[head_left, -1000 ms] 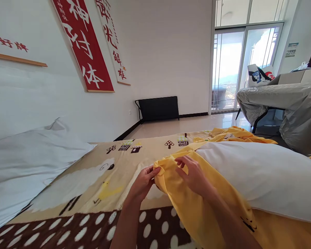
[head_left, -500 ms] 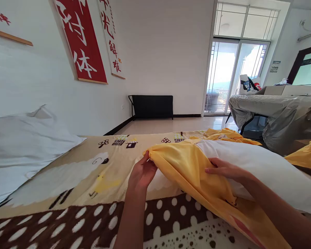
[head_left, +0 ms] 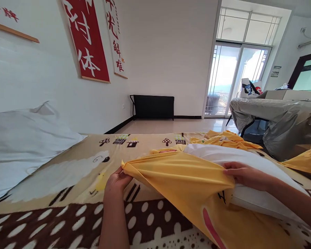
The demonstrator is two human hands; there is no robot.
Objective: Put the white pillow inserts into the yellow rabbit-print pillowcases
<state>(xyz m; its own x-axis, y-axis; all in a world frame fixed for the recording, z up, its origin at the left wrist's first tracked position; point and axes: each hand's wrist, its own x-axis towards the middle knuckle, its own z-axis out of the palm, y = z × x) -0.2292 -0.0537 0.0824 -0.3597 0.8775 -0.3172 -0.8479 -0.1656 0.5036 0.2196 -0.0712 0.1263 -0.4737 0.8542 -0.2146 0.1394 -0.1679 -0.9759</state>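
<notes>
A yellow pillowcase [head_left: 181, 176] is stretched between my two hands, partly over a white pillow [head_left: 212, 150] on the right. My left hand [head_left: 117, 181] pinches the case's left corner, which comes to a point above the fingers. At its right edge, my right hand [head_left: 242, 174] grips the fabric, the back of the hand over the white pillow. Folds run across the cloth from hand to hand. Its lower part hangs toward me over the patterned blanket [head_left: 140, 152], showing a pink stripe and a dark mark.
Another white pillow [head_left: 28, 148] lies at the left by the wall. Crumpled yellow cloth [head_left: 226, 140] rests at the bed's far edge, with more yellow fabric [head_left: 305, 160] at right. Beyond stand a black folded frame [head_left: 154, 107] and a plastic-covered table [head_left: 269, 110].
My left hand has pulled the pillowcase corner left and toward me. My right hand has shifted slightly right and down, and the cloth between them is drawn tighter.
</notes>
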